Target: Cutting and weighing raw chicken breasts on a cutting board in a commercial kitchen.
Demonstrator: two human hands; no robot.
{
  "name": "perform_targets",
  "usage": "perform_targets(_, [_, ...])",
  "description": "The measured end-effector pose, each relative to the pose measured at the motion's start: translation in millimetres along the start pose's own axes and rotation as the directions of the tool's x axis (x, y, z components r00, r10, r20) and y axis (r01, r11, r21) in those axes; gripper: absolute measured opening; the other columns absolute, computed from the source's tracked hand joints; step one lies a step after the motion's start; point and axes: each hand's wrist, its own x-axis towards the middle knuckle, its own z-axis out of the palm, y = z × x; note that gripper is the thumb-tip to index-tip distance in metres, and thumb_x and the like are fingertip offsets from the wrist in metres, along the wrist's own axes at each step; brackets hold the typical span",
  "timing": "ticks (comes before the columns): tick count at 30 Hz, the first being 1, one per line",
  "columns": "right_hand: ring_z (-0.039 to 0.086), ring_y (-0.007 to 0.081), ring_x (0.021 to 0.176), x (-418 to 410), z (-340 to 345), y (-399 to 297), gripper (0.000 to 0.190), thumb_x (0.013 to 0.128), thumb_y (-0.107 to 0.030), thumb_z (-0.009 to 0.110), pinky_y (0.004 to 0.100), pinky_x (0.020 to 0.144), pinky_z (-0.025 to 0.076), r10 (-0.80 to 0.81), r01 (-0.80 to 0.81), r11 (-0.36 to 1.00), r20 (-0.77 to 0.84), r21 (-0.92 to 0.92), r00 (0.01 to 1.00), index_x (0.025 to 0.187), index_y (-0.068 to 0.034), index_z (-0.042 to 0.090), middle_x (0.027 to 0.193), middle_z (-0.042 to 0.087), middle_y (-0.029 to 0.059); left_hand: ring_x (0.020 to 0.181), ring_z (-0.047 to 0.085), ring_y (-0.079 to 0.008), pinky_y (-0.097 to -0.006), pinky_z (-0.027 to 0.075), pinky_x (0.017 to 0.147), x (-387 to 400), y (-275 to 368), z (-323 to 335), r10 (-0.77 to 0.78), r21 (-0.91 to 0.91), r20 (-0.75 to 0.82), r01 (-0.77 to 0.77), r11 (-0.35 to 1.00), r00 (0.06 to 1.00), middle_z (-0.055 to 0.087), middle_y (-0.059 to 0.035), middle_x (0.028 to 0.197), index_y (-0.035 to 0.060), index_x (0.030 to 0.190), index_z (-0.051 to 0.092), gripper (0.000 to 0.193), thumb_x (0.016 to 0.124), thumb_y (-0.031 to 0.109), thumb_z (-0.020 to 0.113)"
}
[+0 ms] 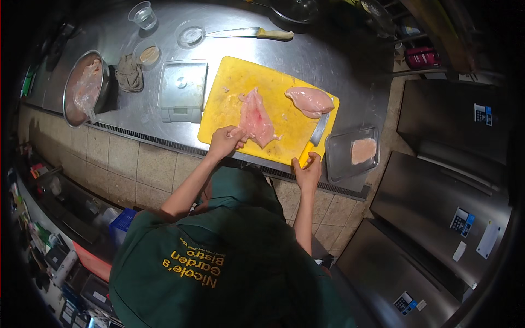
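Note:
A butterflied piece of raw chicken breast [257,119] lies spread on a yellow cutting board [233,69]. My left hand [225,141] pinches its lower left edge between thumb and fingers. At the board's lower right edge, my right hand [308,168] has its thumb and fingers around the yellow handle of a kitchen knife [318,133]; the blade lies on the board and points up towards a whole raw chicken breast [311,101]. A clear plastic tray [333,164] to the right of the board holds a flat piece of pale raw meat [364,151].
Left of the board stand a kitchen scale [181,92], a crumpled cloth [130,74] and a steel bowl [67,100] with bagged raw meat. A second knife [275,34], a lidded-looking clear container [190,35], a tub of powder [148,54] and a plastic cup [143,17] are farther back.

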Motion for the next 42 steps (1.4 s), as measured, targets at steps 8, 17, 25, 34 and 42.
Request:
perform_targets(8, [0.057,0.0489,0.101,-5,3,17,0.048,0.085,-0.017,0.055,0.0499,0.087,0.044,0.171,-0.171,0.979,0.006,0.107,0.985,0.128,-0.003,0.041,0.108,0.059,0.0301,0.061,0.064,-0.0113,-0.0261,0.051,0.059,-11,29,-13,0.042,0.44,0.024,-0.048,0.897,0.999,0.07,-0.0064,0.073,0.0009,0.09,0.072,0.036,0.091,0.035,0.062])
perform_targets(17, [0.046,0.008,0.053,-89,-32,47,0.03,0.1,-0.032,0.049,0.0276,0.048,0.038,0.188,-0.229,0.924,0.156,0.305,0.97,0.107,-0.004,0.057,0.066,0.047,0.0003,0.061,0.057,-0.0094,-0.0257,0.045,0.058,-18,22,-22,-0.001,0.385,0.178,-0.069,0.92,0.984,0.065,-0.0045,0.074,0.002,0.098,0.068,0.036,0.1,0.033,0.05])
perform_targets(25, [0.057,0.0489,0.073,-52,7,-58,0.022,0.099,-0.022,0.051,0.0504,0.061,0.044,-0.258,0.168,0.953,0.381,0.254,0.888,0.11,-0.003,0.05,0.079,0.06,0.028,0.098,0.063,-0.0143,-0.0271,0.046,0.09,-11,21,-14,0.101,0.362,0.348,-0.233,0.903,0.932,0.069,-0.0082,0.098,0.0003,0.107,0.064,0.033,0.102,0.025,0.043])
perform_targets(34, [0.06,0.0505,0.073,-41,47,-101,0.021,0.097,-0.018,0.051,0.0563,0.062,0.047,-0.156,0.193,0.98,0.418,-0.047,0.895,0.104,0.002,0.048,0.075,0.062,0.0303,0.094,0.063,-0.0129,-0.0277,0.048,0.083,-3,3,-19,-0.036,0.262,0.348,-0.061,0.963,0.937,0.068,-0.0037,0.097,0.0008,0.106,0.063,0.029,0.102,0.024,0.045])
perform_targets(42, [0.062,0.0483,0.071,-72,45,-85,0.026,0.099,-0.023,0.047,0.0551,0.06,0.048,-0.095,0.137,0.988,0.433,-0.067,0.896,0.105,0.002,0.048,0.074,0.062,0.0305,0.084,0.066,-0.0199,-0.0328,0.049,0.075,-5,28,-21,-0.038,0.508,0.351,-0.156,0.847,0.935,0.069,-0.0115,0.089,0.0022,0.102,0.066,0.03,0.098,0.028,0.052])
